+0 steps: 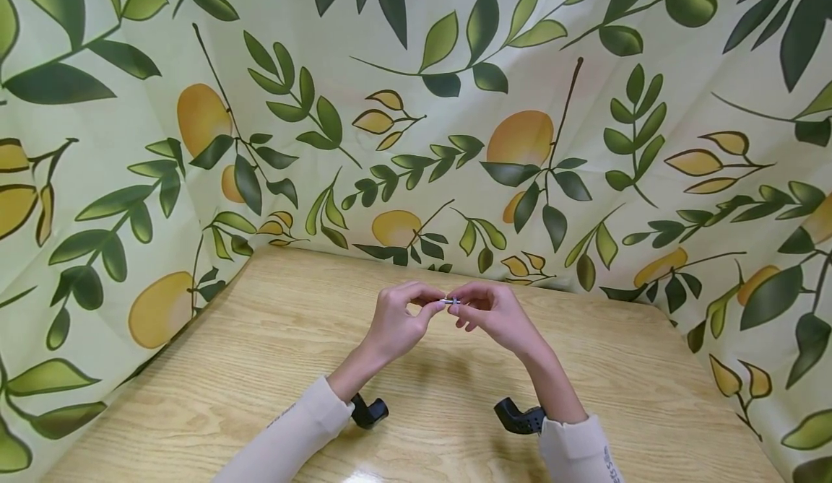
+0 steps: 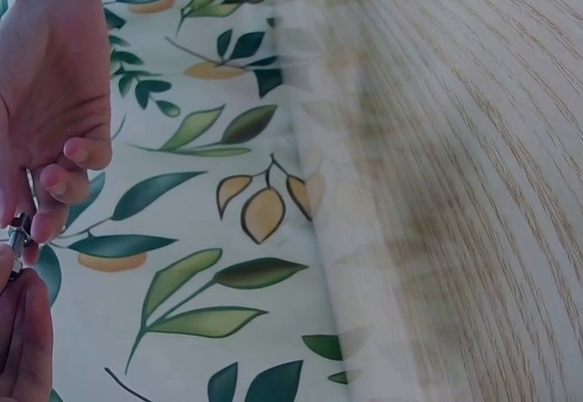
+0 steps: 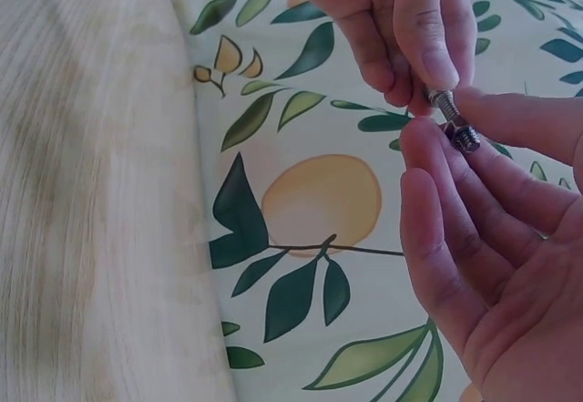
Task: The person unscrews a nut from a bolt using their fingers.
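Head view: left hand [image 1: 400,320] and right hand [image 1: 499,315] pinch opposite ends of a small bolt [image 1: 449,301] in midair above the table [image 1: 442,440]. Fingertip grips at both ends probably steady so slim a part, leaving its middle visible.

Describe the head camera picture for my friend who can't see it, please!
A person's left hand and right hand pinch a small metal piece together above a wooden table. A black gadget pokes out beside each pale sleeve. Behind them is a pale sheet printed with green leaves and orange fruit.
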The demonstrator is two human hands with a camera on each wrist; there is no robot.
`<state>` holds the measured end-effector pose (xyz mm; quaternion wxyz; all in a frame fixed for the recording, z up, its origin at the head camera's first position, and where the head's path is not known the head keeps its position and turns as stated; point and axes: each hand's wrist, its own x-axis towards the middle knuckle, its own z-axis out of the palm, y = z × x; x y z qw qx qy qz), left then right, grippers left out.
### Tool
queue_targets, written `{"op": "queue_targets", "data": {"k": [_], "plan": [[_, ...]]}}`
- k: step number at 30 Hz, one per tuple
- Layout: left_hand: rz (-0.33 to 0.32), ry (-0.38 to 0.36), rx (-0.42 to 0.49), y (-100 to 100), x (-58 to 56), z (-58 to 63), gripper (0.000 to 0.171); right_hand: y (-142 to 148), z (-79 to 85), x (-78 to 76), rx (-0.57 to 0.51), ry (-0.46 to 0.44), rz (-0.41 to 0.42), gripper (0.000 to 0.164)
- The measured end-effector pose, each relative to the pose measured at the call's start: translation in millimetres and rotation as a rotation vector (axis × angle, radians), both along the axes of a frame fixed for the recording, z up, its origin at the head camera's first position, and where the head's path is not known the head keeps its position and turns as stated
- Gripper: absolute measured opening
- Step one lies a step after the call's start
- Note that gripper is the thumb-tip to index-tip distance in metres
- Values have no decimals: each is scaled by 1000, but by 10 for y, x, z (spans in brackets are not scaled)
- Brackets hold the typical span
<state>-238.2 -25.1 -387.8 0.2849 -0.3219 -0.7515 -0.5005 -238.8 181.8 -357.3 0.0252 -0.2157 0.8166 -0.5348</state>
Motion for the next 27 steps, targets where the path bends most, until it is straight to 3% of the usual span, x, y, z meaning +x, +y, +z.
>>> {"op": "queue_targets", "data": {"k": [11,27], "plan": [[5,-2,-3,9,-13,-1,6,-3,3,7,-34,30,12,22],[-1,3,6,6,-17,-10,7,-2,-21,-18,18,6,5,24]]}}
